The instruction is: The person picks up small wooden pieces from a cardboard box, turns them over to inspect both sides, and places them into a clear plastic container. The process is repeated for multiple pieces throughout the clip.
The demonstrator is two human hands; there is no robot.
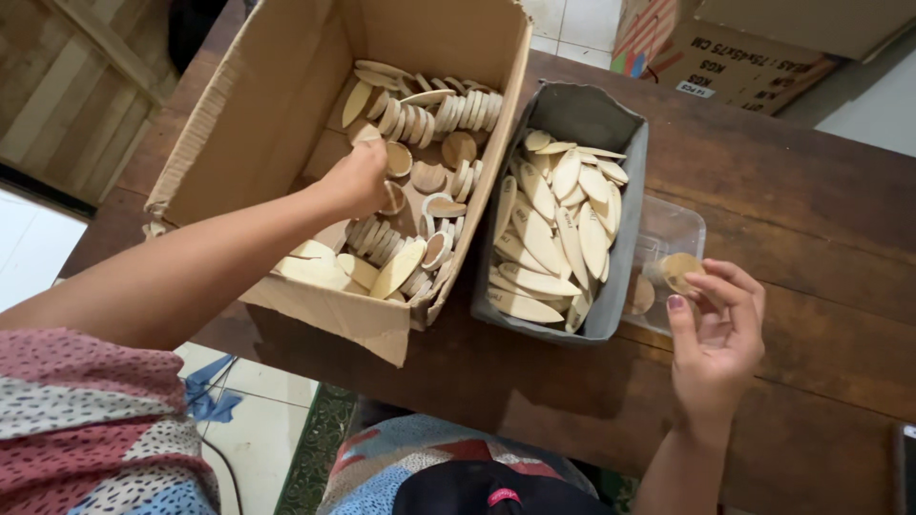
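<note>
Fingertips of right hand pinched 1 round wooden disc; left hand curled, grip unclear, inside cardboard box on dark wooden table.

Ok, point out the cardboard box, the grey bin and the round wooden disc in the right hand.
cardboard box (286, 105), head view, on its bare inner left wall.
grey bin (582, 119), head view, on its far inside wall.
disc (679, 270), head view, on its flat face between the right hand's fingertips.
</note>
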